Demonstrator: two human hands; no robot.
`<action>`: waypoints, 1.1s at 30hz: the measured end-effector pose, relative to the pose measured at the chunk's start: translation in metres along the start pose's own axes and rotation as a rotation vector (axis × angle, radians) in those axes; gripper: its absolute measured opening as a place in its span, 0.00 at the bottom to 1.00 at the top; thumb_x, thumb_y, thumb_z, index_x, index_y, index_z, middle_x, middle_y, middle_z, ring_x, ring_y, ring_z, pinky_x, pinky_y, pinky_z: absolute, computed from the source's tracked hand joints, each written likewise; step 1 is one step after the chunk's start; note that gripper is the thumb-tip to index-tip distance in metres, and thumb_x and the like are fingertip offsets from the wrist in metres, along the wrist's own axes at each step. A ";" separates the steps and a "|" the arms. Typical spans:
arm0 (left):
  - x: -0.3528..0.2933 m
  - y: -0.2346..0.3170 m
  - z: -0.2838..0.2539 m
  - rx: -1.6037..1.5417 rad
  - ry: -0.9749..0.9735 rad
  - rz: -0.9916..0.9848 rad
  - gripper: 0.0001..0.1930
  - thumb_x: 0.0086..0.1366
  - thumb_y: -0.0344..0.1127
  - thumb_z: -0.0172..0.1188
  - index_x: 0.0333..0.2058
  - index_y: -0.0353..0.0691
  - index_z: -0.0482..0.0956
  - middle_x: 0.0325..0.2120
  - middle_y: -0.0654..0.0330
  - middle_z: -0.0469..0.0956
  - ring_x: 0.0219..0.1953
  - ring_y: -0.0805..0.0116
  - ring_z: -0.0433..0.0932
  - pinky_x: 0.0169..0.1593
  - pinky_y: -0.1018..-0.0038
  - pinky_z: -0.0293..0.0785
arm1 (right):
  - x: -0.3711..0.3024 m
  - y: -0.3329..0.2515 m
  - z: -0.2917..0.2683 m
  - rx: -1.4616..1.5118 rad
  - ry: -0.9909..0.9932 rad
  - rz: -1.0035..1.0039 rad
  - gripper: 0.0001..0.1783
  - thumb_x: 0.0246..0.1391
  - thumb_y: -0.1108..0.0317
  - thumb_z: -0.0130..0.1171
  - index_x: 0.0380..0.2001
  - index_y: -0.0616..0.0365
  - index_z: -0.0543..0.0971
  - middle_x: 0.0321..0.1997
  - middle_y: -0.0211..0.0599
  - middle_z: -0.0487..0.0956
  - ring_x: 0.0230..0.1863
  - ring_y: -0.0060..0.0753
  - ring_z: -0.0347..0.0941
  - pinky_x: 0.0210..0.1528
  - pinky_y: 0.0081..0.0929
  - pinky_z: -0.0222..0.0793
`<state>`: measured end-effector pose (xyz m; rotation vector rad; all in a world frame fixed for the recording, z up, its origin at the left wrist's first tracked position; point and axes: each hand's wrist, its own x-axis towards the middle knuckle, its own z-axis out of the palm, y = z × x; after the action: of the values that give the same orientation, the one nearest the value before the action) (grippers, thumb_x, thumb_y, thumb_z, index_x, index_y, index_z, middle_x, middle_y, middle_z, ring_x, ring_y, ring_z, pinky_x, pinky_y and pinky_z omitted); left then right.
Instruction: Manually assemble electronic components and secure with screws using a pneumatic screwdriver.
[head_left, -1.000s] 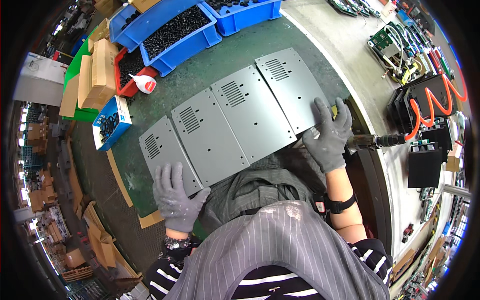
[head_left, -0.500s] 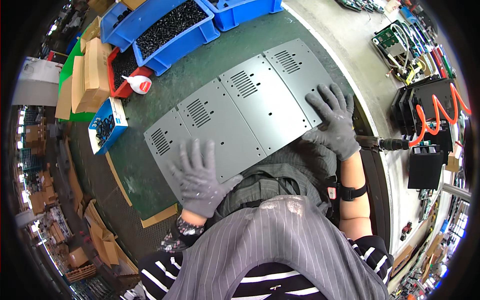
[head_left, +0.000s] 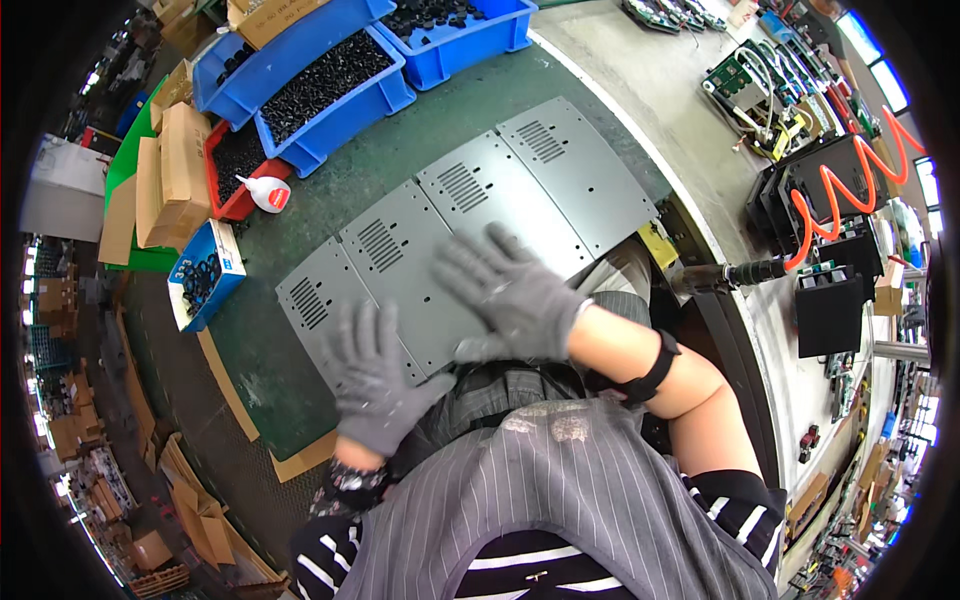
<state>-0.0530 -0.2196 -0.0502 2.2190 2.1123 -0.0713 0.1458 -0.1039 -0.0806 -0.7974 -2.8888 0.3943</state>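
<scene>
Lying in a diagonal row across the dark green mat-covered tabletop [head_left: 300, 400]: four flat grey sheet-metal panels with vent slots [head_left: 470, 215], edges touching, running from lower left to upper right. Resting flat on the near end of the row, grey-gloved left hand [head_left: 375, 380], fingers [head_left: 345, 335] spread wide, gripping nothing. Hovering or pressing over the middle panels, grey-gloved right hand [head_left: 515, 295], fingers [head_left: 470, 265] also splayed open; contact with the metal hard to tell, slightly blurred. Wearing a black wrist strap [head_left: 650, 370] on the right forearm.

Standing along the far edge of the mat: blue plastic bins filled with small black parts [head_left: 320, 85], a red bin [head_left: 235, 165] beside them, a white squeeze bottle with a red tip [head_left: 268, 192] lying just in front. Sitting to the left: brown cardboard boxes [head_left: 175, 170] on a green crate, plus a small blue carton of black parts [head_left: 205, 275]. Poking out from under the mat's near edge, strips of cardboard. Hanging off to the right beyond the pale concrete-coloured bench strip: orange coiled air hose [head_left: 850, 195], black electric screwdriver [head_left: 740, 272] near the end panel, green circuit boards [head_left: 745, 85] farther back. Crowding the left margin: stacked cartons on the workshop floor.
</scene>
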 end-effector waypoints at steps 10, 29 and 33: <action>-0.036 -0.042 0.036 -0.084 0.154 0.060 0.46 0.44 0.68 0.60 0.53 0.36 0.68 0.55 0.49 0.62 0.62 0.46 0.54 0.63 0.39 0.40 | -0.021 0.109 -0.042 -0.237 0.175 0.730 0.43 0.50 0.36 0.47 0.60 0.58 0.62 0.59 0.52 0.64 0.60 0.53 0.58 0.62 0.46 0.51; -0.028 -0.051 0.029 -0.464 0.391 -0.040 0.22 0.55 0.53 0.54 0.39 0.42 0.78 0.40 0.57 0.75 0.51 0.54 0.68 0.61 0.45 0.49 | 0.210 0.296 -0.122 0.032 0.344 0.941 0.33 0.41 0.43 0.60 0.44 0.58 0.77 0.46 0.49 0.77 0.47 0.45 0.73 0.50 0.36 0.67; -0.019 -0.055 0.034 -0.416 0.389 -0.003 0.20 0.56 0.53 0.53 0.36 0.43 0.79 0.38 0.59 0.75 0.49 0.54 0.68 0.59 0.45 0.51 | 0.224 0.332 -0.123 0.161 0.125 0.961 0.27 0.41 0.48 0.62 0.34 0.63 0.81 0.35 0.48 0.81 0.38 0.43 0.79 0.41 0.34 0.71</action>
<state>-0.1078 -0.2387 -0.0836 2.0974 2.0493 0.7838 0.1392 0.3137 -0.0454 -2.0332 -2.1246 0.6021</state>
